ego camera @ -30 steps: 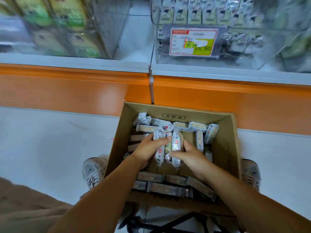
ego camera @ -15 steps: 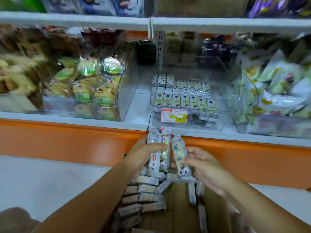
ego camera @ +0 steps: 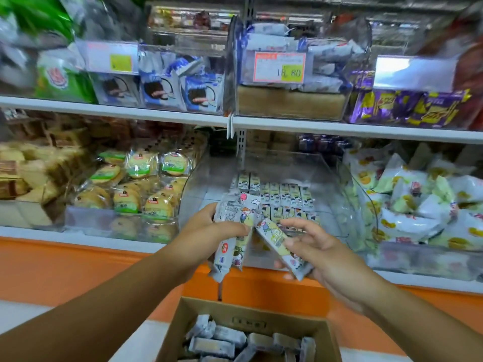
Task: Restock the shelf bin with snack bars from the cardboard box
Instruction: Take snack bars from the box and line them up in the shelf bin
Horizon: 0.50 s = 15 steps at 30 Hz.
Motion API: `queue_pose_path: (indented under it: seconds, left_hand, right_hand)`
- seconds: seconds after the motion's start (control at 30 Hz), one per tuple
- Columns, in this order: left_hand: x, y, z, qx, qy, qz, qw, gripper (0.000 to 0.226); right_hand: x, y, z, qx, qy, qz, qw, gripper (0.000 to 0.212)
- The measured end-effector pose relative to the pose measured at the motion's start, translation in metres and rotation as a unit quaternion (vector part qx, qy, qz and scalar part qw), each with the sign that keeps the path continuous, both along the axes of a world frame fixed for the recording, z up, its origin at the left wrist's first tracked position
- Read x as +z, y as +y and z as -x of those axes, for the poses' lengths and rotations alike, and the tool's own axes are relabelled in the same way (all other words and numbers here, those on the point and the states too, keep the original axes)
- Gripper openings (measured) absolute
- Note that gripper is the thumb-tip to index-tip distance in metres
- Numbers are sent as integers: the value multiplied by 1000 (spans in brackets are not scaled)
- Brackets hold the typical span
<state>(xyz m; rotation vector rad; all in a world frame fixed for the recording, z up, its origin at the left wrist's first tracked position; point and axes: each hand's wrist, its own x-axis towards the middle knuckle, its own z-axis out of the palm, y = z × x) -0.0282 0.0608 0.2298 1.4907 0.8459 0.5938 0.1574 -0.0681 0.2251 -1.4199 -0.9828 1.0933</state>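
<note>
**Both hands loaded in front of the snack-bar bin**

Far left on the lower shelf, round cakes (ego camera: 141, 165) in clear wrappers are stacked above the orange shelf front (ego camera: 65, 265). Next along, the left hand (ego camera: 209, 231) grips a bundle of snack bars (ego camera: 232, 210). Its fingers are curled round their middles, and the bars stand nearly upright in front of the clear shelf bin (ego camera: 337, 194). That bin sits mid-shelf, and rows of bars (ego camera: 287, 194) stand on end toward its far side.

Just right of the bundle, the right hand (ego camera: 321, 246) pinches a single bar (ego camera: 271, 236) between thumb and fingers. This bar is tilted, with its upper end leaning left, close to the bundle.

Below the hands, at the near edge, the open cardboard box (ego camera: 251, 313) holds loose bars (ego camera: 222, 338) in a heap. On the shelf above the bin, a price tag (ego camera: 279, 67) fronts another clear container. Far right, yellow-and-white packets (ego camera: 418, 205) are piled just beside the bin.
</note>
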Motion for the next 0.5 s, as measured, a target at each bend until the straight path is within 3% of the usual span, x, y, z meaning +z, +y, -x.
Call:
queue_pose_path:
  seconds: [0.23,0.4,0.5]
  left_hand:
    - [12,38,-2,137,-30,-39,989,25]
    - [3,60,-6,163,-20,-34,986,32]
    - [-2,67,-7,161,-15,-33,986,34]
  right_hand:
    - [19,65,-34,-116,-178,-32,977,22]
    - [2,126,-65,-122,-169,22,978,39]
    - [-3,153,-75,-113,-212,47,970,57]
